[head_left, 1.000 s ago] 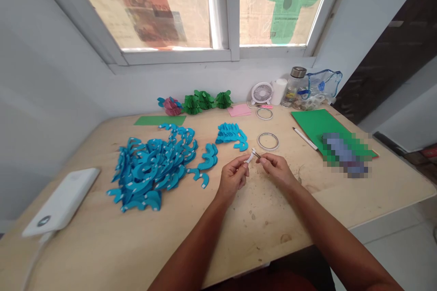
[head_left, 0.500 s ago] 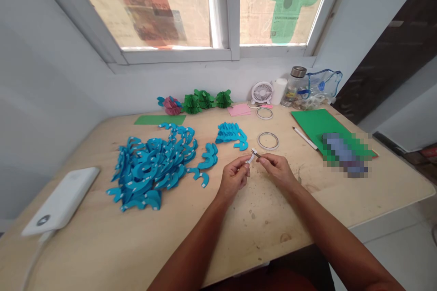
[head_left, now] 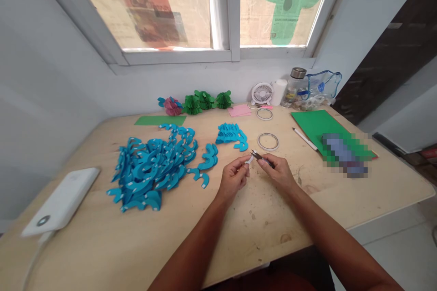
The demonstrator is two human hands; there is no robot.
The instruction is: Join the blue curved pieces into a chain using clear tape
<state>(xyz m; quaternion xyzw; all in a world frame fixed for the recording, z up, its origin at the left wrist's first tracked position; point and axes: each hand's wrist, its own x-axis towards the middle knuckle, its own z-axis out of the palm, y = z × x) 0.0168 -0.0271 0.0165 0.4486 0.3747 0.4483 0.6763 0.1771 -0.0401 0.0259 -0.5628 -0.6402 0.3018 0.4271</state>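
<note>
My left hand [head_left: 234,176] pinches a narrow white strip [head_left: 249,161] between thumb and fingers. My right hand [head_left: 278,170] is closed on small dark snips [head_left: 258,156], their handles partly hidden by the fingers. The two tips stand slightly apart at the upper end of the strip. Just beyond the hands a roll of narrow tape [head_left: 268,141] lies flat. To the left are a stack of curved blue paper pieces [head_left: 210,157], a row of blue pieces [head_left: 231,134] and a large heap of blue pieces [head_left: 150,168], many with small white patches.
Green paper flowers [head_left: 205,101] and a pink one [head_left: 171,106] line the wall. Behind are a small fan [head_left: 261,93], a bottle [head_left: 294,87] and a second tape roll [head_left: 264,114]. Green sheets [head_left: 317,122] and a white pen [head_left: 304,138] lie right, a power bank [head_left: 63,202] left.
My right hand has turned slightly, so more of the snips shows and their tips look wider apart. My left hand stays in nearly the same place with the strip.
</note>
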